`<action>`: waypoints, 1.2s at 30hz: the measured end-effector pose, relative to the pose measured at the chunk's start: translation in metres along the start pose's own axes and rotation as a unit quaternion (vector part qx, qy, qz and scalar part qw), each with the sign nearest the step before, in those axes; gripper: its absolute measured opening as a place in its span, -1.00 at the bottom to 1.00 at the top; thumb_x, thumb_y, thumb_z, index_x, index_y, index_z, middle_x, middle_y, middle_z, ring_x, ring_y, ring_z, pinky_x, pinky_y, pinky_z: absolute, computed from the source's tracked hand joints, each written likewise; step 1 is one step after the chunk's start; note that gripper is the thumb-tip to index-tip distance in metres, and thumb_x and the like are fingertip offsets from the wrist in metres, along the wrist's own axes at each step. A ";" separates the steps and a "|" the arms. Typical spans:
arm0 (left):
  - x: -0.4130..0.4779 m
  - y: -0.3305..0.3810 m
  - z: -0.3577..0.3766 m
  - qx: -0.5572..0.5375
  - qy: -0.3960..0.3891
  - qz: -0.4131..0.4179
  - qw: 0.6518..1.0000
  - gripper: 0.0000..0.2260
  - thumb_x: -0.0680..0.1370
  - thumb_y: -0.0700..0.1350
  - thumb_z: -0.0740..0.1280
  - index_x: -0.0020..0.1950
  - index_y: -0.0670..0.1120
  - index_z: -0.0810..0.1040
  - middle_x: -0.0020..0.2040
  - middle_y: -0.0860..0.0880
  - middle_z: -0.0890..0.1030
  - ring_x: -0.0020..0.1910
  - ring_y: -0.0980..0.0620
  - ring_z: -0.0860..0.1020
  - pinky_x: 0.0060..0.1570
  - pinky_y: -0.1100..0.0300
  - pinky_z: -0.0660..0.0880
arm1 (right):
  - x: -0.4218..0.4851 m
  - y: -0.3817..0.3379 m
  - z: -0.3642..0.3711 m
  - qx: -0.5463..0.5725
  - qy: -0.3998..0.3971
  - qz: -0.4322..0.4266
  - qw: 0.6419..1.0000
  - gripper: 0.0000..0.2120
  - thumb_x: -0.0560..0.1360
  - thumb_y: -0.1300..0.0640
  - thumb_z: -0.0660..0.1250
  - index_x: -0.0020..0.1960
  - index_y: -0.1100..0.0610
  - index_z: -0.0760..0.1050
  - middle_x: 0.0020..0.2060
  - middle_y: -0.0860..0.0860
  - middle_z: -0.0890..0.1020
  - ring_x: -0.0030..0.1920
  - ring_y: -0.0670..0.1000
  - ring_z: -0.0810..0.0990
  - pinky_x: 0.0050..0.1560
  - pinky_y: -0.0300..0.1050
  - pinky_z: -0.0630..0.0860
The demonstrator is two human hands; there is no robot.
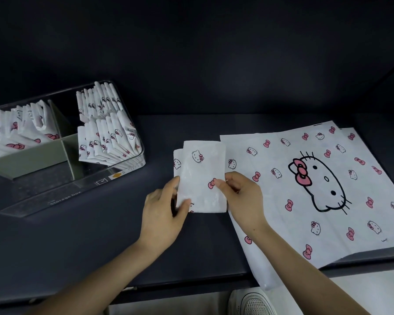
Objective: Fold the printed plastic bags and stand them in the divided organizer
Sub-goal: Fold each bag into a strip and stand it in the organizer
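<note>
As left hand (pixel 162 214), right hand (pixel 243 196) pinch folded bag (pixel 200 173), crinkly rectangle

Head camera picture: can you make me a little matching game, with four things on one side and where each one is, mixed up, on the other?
Things
1. folded bag
2. flat bags
3. organizer
4. shoe

Places
a. at the left of the table, partly filled
b. pinched between the left hand and the right hand
c. on the floor, below the table edge
d. spread out at the right of the table

Pairs: 1-b, 2-d, 3-a, 4-c
</note>
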State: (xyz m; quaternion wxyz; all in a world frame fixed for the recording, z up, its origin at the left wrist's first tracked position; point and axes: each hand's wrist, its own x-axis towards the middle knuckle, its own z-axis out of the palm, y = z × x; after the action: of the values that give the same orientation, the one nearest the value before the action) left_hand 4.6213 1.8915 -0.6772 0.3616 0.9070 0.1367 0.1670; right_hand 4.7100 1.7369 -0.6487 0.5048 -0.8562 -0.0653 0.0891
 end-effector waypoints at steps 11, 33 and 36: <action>0.001 -0.010 -0.003 0.040 -0.003 0.047 0.998 -0.60 0.49 0.05 0.22 0.20 -0.12 0.61 -0.26 0.10 0.45 -0.21 0.08 0.41 0.01 0.20 0.28 | 0.022 -0.002 0.009 -0.212 -0.040 0.053 0.975 -0.58 0.48 -0.14 0.34 -0.36 0.13 0.34 -0.47 0.00 0.34 -0.40 0.00 0.26 -0.37 -0.14 0.16; 0.022 -0.021 0.000 0.133 -0.182 0.176 0.958 -0.55 0.62 -0.03 -0.02 0.46 -0.14 0.35 0.47 0.05 0.25 0.49 0.04 0.18 0.47 0.19 -0.08 | 0.005 -0.009 0.013 -0.313 0.077 -0.052 0.945 -0.65 0.47 -0.21 0.28 0.09 0.02 0.53 -0.14 -0.05 0.61 -0.11 0.08 0.58 -0.21 -0.12 0.42; 0.021 -0.024 0.002 0.145 -0.177 0.187 0.955 -0.57 0.63 -0.05 0.00 0.46 -0.15 0.33 0.47 0.04 0.25 0.49 0.06 0.18 0.47 0.16 -0.06 | -0.018 0.013 0.022 -0.374 0.117 -0.213 0.895 -0.56 0.46 -0.21 0.22 0.17 0.03 0.58 -0.02 0.05 0.62 -0.10 0.13 0.57 -0.15 -0.02 0.47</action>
State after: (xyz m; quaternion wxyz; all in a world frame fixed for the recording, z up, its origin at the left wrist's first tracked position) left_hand 4.6378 1.9147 -0.6916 0.2070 0.9740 -0.0790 0.0472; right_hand 4.6882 1.7458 -0.6695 0.1578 -0.9516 -0.2156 -0.1522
